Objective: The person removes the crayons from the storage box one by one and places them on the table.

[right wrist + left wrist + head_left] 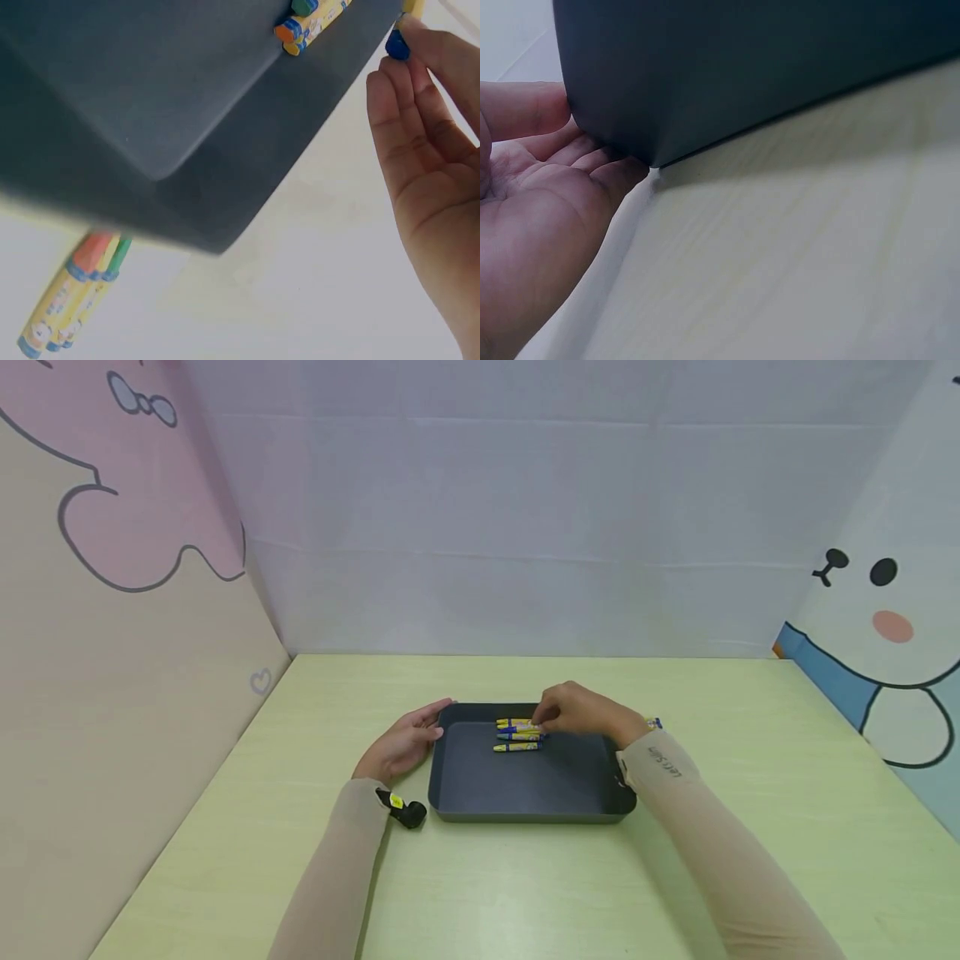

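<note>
A dark grey rectangular tray (pixel 517 789) lies on the table, with several yellow-wrapped crayons (pixel 517 747) side by side in its far middle part. My left hand (pixel 402 745) holds the tray at its far left corner. In the left wrist view its thumb (pixel 532 109) touches the tray's side and the other fingers reach to the lower edge. My right hand (pixel 581 710) is over the tray's far side, pinching a crayon (pixel 397 46) with a blue end between thumb and fingertips. Crayon ends (pixel 289 31) in orange, green and yellow show inside the tray.
More crayons (pixel 71 300), with red, yellow and green tips, lie outside the tray; in the head view they peek out (pixel 655 723) beyond the right wrist. The light wooden table (pixel 480 893) meets a white wall (pixel 495 602) behind and printed side panels (pixel 150 710).
</note>
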`<state>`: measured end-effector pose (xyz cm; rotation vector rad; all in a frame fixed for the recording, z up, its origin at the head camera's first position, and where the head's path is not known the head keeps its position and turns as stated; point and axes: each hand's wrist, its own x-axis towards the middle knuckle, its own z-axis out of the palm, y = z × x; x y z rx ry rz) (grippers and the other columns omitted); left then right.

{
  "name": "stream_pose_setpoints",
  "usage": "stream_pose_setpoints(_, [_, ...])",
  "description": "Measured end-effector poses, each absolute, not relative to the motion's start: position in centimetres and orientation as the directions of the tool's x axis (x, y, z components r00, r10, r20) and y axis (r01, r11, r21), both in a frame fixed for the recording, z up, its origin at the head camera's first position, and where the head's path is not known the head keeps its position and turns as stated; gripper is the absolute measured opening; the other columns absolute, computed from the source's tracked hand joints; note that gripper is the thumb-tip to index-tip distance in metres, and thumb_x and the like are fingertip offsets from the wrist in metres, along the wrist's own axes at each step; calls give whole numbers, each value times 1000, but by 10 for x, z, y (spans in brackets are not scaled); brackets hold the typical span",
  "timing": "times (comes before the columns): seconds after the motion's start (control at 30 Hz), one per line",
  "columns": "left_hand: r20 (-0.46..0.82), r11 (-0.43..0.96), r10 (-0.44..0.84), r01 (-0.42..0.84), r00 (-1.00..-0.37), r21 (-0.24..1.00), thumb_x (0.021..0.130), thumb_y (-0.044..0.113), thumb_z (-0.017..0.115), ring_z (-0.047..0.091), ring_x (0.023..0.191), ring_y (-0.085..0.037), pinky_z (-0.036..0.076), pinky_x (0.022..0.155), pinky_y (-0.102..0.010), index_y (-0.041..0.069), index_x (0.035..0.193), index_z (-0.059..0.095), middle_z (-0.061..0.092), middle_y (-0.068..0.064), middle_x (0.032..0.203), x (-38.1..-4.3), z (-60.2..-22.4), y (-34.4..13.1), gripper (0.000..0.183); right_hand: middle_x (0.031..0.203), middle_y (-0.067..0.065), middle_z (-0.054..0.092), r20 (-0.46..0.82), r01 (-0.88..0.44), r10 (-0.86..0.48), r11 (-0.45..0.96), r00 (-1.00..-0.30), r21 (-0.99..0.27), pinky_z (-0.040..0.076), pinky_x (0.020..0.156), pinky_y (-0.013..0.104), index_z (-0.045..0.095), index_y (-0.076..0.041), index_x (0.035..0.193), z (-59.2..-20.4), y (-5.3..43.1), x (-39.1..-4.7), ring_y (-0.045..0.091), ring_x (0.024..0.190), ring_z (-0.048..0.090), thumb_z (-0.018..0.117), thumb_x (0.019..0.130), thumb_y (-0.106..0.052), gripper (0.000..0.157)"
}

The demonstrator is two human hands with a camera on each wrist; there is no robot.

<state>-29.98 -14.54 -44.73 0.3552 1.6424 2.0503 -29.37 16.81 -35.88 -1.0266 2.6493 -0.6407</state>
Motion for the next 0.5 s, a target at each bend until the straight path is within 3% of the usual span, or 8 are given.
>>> stream_pose_setpoints(0.5, [-106,-163,531,-224,-841,961,95,-13,37,5,150,-21,9,120,-42,4,154,17,3,-4,163,-299,-447,-146,65,98,2,67,-63,-533,-639,689,-767,-491,55,75,27,74,-9,104,-359,191,-285,10,85,66,65,90,-10,16])
